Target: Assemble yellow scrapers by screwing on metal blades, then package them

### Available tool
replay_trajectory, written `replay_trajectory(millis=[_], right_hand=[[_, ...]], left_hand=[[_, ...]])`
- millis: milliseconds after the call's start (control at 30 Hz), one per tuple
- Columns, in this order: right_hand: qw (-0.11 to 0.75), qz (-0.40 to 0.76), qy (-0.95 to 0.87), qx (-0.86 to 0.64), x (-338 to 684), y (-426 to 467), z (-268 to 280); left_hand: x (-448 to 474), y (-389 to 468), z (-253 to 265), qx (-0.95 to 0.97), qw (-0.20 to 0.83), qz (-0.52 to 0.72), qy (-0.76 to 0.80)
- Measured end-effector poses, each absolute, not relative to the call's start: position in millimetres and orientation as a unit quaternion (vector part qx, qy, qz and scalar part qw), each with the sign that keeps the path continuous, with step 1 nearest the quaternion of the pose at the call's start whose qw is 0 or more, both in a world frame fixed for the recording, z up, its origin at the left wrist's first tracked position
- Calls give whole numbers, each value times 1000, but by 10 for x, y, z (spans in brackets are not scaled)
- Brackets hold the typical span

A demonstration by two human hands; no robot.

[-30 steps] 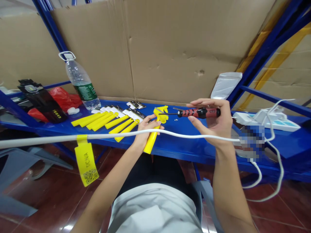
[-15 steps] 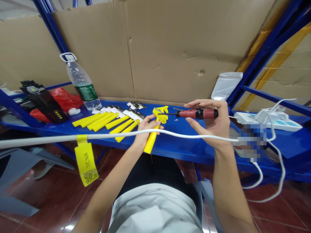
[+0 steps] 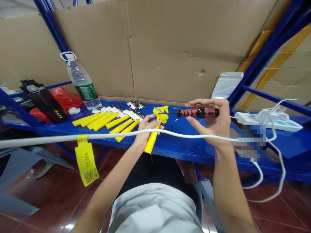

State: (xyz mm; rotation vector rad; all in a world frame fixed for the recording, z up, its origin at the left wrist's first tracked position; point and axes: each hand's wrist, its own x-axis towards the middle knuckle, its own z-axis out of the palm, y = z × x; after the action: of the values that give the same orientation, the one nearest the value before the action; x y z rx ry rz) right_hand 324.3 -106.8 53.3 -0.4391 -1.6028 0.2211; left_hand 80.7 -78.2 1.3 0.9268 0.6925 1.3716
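Observation:
My left hand (image 3: 144, 130) is closed round a yellow plastic tool (image 3: 151, 141) with a long handle and a wider head; its exact kind is unclear. In my right hand (image 3: 220, 124) a red and black screwdriver (image 3: 189, 112) lies level, held between thumb and fingers. Its shaft points left, and the tip meets the head of the yellow tool. Just below the shaft, a few tiny screws (image 3: 176, 119) rest on the blue shelf (image 3: 184, 142). To the left, several similar yellow tools (image 3: 102, 121) lie in a row with black-and-white cards at their far ends.
A white cable (image 3: 187, 135) crosses in front of both forearms, with a yellow tag (image 3: 86, 161) hanging from it. A large water bottle (image 3: 84, 85), a black bottle (image 3: 46, 103) and a red bag (image 3: 64, 98) stand left. At right are a power strip (image 3: 279, 121) and a silvery pouch (image 3: 227, 84).
The screwdriver handle has turned about its axis, so black chevrons now show on its red grip. My left hand and the yellow tool stay nearly in place.

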Motion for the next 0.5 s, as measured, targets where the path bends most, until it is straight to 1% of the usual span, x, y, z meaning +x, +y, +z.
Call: replay_trajectory(millis=[100,300,500], right_hand=[[668,95,-716,-182,3244,-1044,523],[697,19,-681,-224,3206,-1055,523],[680,97,-703,-186,3216,-1027,529]], left_hand=[[797,-757,2,406,626,593,303],[813,-804,23,415,623,594,295],[825,-832,41,413,617,602,295]])
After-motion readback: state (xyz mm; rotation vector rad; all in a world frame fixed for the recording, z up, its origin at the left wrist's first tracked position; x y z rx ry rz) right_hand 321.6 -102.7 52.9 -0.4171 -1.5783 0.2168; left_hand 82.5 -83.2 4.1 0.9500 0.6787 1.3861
